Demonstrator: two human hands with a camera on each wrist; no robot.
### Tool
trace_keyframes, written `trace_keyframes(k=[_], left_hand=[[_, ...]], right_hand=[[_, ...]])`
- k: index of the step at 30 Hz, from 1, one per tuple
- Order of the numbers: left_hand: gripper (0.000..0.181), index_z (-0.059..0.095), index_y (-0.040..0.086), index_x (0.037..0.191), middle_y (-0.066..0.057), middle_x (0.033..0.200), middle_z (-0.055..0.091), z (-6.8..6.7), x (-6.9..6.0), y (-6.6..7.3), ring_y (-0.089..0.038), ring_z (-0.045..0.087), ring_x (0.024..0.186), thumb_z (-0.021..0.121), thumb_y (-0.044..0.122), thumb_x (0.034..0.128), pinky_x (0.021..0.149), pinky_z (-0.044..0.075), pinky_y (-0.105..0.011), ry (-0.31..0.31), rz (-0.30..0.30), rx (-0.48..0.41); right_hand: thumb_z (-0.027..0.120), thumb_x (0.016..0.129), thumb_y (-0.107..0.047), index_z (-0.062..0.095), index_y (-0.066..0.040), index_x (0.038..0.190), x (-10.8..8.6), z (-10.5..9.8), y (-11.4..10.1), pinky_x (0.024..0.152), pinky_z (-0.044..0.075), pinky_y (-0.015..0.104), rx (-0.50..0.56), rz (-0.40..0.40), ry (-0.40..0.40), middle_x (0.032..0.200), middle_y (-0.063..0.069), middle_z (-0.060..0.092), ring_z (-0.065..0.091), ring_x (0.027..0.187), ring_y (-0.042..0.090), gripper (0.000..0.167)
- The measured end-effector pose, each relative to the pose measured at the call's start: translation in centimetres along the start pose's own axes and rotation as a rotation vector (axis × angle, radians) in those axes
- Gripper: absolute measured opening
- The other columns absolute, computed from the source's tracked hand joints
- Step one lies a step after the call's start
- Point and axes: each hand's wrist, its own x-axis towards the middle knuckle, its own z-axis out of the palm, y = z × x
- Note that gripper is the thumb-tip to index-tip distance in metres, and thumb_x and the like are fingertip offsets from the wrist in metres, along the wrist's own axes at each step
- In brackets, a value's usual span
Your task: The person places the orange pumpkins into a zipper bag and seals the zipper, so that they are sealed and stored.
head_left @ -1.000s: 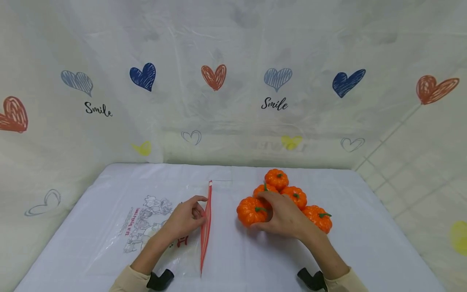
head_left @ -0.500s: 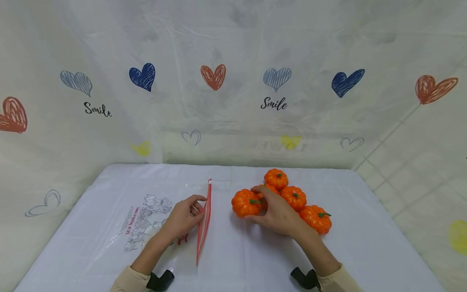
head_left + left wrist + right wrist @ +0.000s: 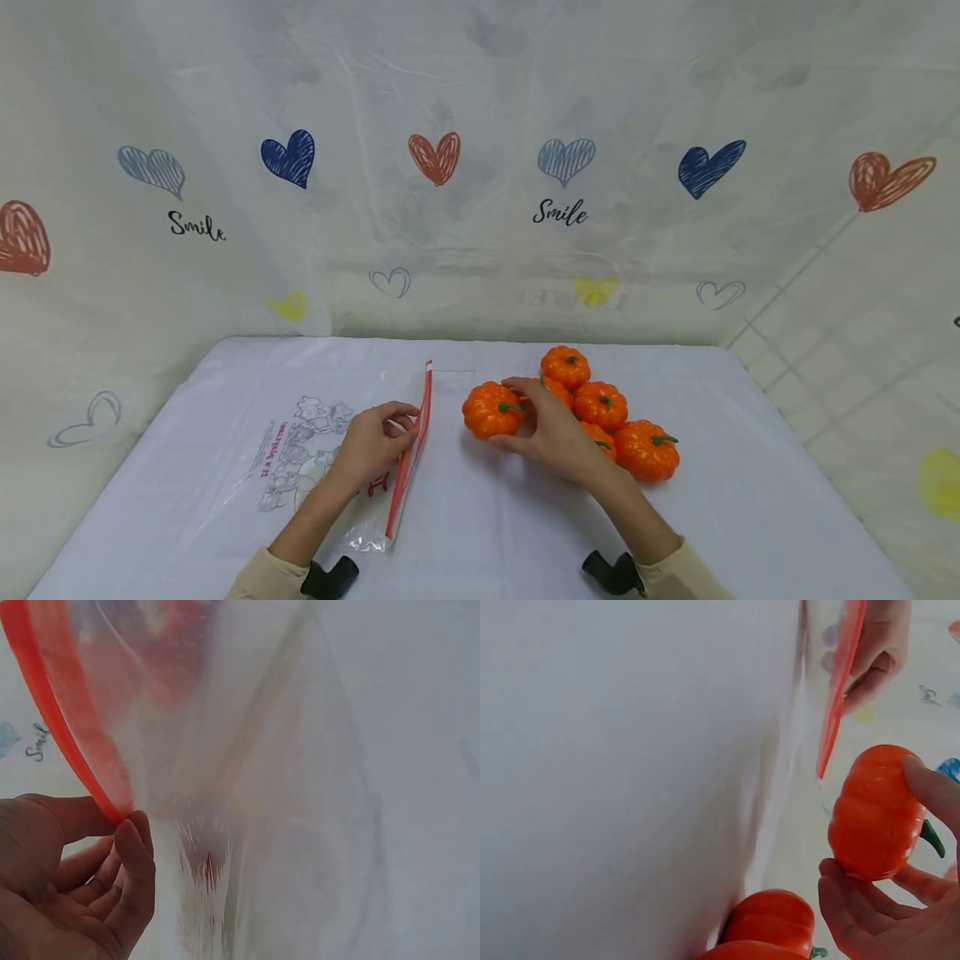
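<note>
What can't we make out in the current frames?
Head: part of the print on the clear bag, behind the left hand and forearm.
Head: part of one piled pumpkin, behind the right hand.
Right wrist: the lowest pumpkin, cut off by the bottom edge.
Left wrist: the thin red mark, too blurred to identify.

Glossy orange pumpkin and clear plastic zip bag.
We see smooth, plastic-looking skin with bright highlights on the pumpkin; thin, shiny, transparent film on the bag, edged by a smooth red zip strip; a mostly smooth white table cover; a creased, faintly shiny backdrop sheet; and matt cloth sleeves.
</note>
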Motion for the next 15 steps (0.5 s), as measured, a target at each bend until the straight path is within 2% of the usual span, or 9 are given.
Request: trace_keyframes(k=[7, 10, 15], left_hand=[[0.028, 0.076, 0.013, 0.119, -0.002, 0.097, 0.071, -0.1, 0.0, 0.2, -0.012, 0.065, 0.076, 0.078, 0.01, 0.0917, 0.058, 0.054, -0.022, 0.004, -0.003, -0.014], [0.027, 0.076, 0.013, 0.118, -0.002, 0.097, 0.071, -0.1, 0.0, 0.2, -0.013, 0.065, 0.075, 0.078, 0.01, 0.0914, 0.058, 0.055, -0.022, 0.01, -0.003, -0.024], [0.027, 0.076, 0.013, 0.118, -0.003, 0.097, 0.071, -0.1, -0.1, 0.2, -0.013, 0.063, 0.075, 0.078, 0.01, 0.0911, 0.06, 0.055, -0.02, 0.025, 0.005, -0.013]], right_hand=[[0.092, 0.079, -0.031, 0.054, -0.02, 0.147, 0.5, 0.8, -0.6, 0.089, 0.06, 0.038, 0.045, 0.045, 0.003, 0.14, -0.001, 0.063, 0.064, 0.101, 0.015, 0.079], [0.092, 0.08, -0.028, 0.053, -0.02, 0.148, 0.7, 1.2, -0.9, 0.09, 0.062, 0.035, 0.087, 0.069, -0.011, 0.142, 0.0, 0.062, 0.066, 0.101, 0.015, 0.079], [0.091, 0.081, -0.029, 0.052, -0.021, 0.15, 1.1, 2.0, -1.0, 0.093, 0.062, 0.039, 0.141, 0.078, -0.031, 0.145, 0.001, 0.06, 0.067, 0.107, 0.018, 0.079]])
